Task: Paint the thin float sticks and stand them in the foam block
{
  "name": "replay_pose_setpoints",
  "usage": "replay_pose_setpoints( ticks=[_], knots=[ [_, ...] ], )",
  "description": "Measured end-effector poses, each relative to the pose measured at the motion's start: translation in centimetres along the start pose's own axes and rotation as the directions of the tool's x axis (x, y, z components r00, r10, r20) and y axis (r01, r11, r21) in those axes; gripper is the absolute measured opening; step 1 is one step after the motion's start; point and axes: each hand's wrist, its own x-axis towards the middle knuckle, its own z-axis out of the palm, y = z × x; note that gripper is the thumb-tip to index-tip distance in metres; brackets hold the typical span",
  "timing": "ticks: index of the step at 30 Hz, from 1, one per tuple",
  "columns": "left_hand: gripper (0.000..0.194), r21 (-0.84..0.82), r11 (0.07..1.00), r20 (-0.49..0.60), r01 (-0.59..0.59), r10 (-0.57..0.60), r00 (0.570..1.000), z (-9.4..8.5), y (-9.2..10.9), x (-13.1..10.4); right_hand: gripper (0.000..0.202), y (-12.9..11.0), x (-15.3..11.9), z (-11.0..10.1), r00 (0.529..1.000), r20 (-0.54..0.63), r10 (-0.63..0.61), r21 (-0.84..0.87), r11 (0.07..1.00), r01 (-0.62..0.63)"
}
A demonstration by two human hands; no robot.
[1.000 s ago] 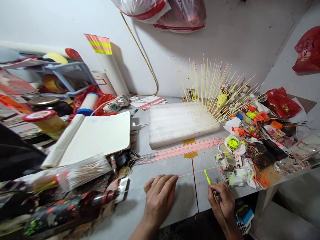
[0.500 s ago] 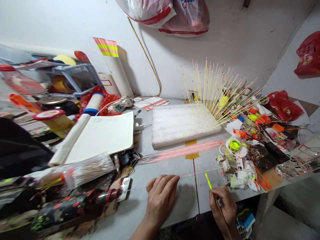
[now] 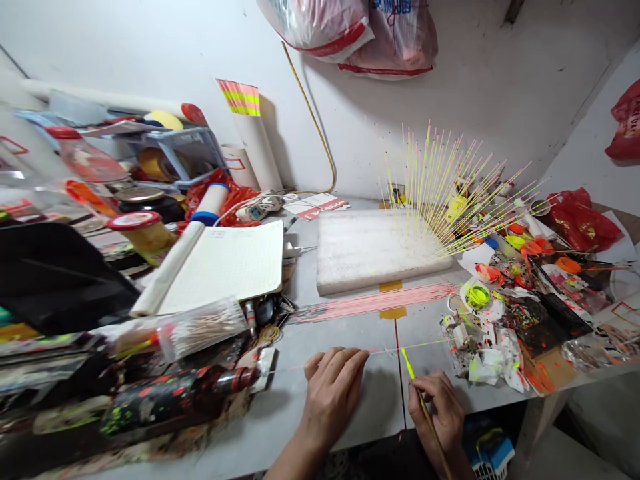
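Note:
My left hand (image 3: 333,390) is closed on a thin pink and yellow stick (image 3: 431,344) low over the table, its fingertips curled down around it. The stick runs sideways from near the paint-spattered bottle's mouth to the paint-stained papers. In my right hand (image 3: 441,410) is a slim paintbrush (image 3: 425,413), gripped like a pen, its bristles bright yellow. The brush tip meets the stick, or nearly so, just right of my left fingertips. Behind my hands lies a row of pink sticks (image 3: 350,307), across a strip of brown tape (image 3: 393,312).
A white foam block (image 3: 360,257) holds many upright yellow-tinted sticks (image 3: 425,177). On the right are yellow paint (image 3: 477,295) and crumpled papers (image 3: 493,363). Leftward are an open notebook (image 3: 235,257), a bag of cotton swabs (image 3: 210,328) and a spattered bottle (image 3: 165,400).
The brush tip has moved left along the stick, closer to my left hand. My left hand keeps its hold. The camera view has turned slightly left.

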Motion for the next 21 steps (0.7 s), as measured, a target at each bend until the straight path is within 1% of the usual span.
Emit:
replay_pose_setpoints(
  ticks=[9,16,19,21],
  knots=[
    [0.019,0.003,1.000,0.007,0.004,-0.004,1.000,-0.1,0.0,-0.1,0.018,0.2,-0.3,-0.4,0.998,-0.032,0.054,-0.008,0.998,-0.054],
    [0.018,0.005,1.000,0.006,0.002,-0.002,1.000,-0.1,0.1,0.0,0.019,-0.3,-0.4,-0.6,0.997,-0.045,0.059,0.013,0.998,-0.058],
    [0.019,0.009,1.000,0.017,0.002,-0.002,1.000,-0.5,-0.2,0.1,0.017,-0.6,-0.6,-1.0,0.994,-0.049,0.095,0.054,0.994,-0.092],
    [0.018,0.024,1.000,0.026,-0.013,0.013,1.000,-1.1,-0.9,-0.1,0.011,-0.2,-0.6,-1.8,0.988,-0.065,0.141,0.068,0.988,-0.136]
  ],
)
